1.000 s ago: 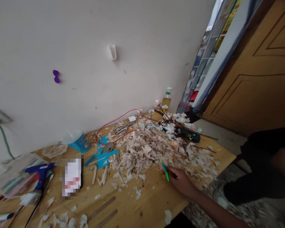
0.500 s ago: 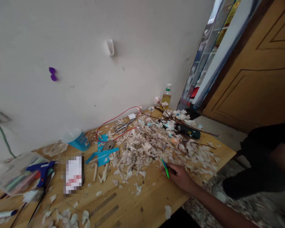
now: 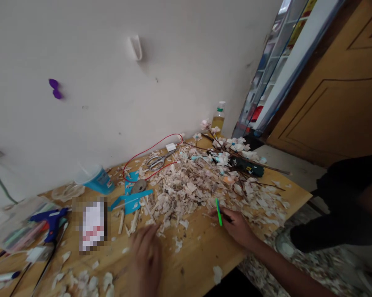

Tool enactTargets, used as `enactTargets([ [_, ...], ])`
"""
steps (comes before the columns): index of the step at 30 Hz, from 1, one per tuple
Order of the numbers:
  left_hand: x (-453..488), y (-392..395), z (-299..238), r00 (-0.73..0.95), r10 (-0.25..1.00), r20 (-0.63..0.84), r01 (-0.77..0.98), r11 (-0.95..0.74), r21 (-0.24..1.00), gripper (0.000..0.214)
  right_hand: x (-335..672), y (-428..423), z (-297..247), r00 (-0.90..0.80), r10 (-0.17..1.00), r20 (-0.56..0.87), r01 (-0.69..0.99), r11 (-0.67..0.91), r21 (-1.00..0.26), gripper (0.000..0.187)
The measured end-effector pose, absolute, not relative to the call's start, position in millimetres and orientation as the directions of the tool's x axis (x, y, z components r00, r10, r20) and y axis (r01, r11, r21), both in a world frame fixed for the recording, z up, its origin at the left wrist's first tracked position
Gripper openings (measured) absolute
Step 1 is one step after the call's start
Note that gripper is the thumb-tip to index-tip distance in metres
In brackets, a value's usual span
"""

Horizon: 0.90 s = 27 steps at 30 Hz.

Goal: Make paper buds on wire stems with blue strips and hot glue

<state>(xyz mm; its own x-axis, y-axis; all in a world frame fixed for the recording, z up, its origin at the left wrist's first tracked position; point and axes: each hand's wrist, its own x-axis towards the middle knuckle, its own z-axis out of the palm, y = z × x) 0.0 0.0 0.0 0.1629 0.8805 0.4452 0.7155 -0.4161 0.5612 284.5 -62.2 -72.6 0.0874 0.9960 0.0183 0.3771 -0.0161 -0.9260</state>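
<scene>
Looking down from the head view at a wooden table set against a white wall. Bare board only along the near edge, between the two hands and out to the near right corner; elsewhere crowded. Far edge flush with the wall; right edge dropping off beside a brown door.

Spread across the middle and right of the table: a heap of pale shavings. Behind the heap, near the wall: scissors, a looped red wire, a small bottle and a flowering branch lying over a dark green tool. To the left: a blue cup tipped on its side, blue card pieces, a blue glue gun and a blurred-out packet.

Right hand resting at the near rim of the heap, fingers closed round a green cutter (thin, standing up out of the grip and leaning slightly left). Cutter tip just above the loose shavings, close to the right edge of the open strip.

Left hand low in the frame, motion-blurred, fingers pointing toward the heap's near left fringe, holding nothing that can be made out; whether loose or curled cannot be told. Well apart from the cutter, with bare wood between.
</scene>
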Motion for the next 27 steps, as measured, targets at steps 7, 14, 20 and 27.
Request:
enactTargets([
  [7,92.2,77.6,-6.9,0.464,0.822,0.331,0.736,-0.565,0.373,0.032,284.8,-60.5,-66.4,0.079,0.996,-0.028,0.297,-0.051,-0.953,0.024],
  [14,86.6,99.8,2.7,0.165,0.929,0.330,0.416,-0.369,0.831,0.020,286.8,-61.8,-62.1,0.077,0.996,-0.050,0.245,-0.067,-0.967,0.023],
  [20,67.3,122.7,18.6,0.097,0.994,0.049,-0.022,-0.047,0.999,0.042,266.6,-8.0,-20.0,0.260,0.964,0.054,-0.035,0.065,-0.997,0.033],
  [27,43.2,131.6,42.2,0.019,0.987,0.159,-0.039,-0.158,0.987,0.035,192.8,101.6,39.8,0.035,0.996,0.077,-0.445,0.085,-0.891,0.055],
])
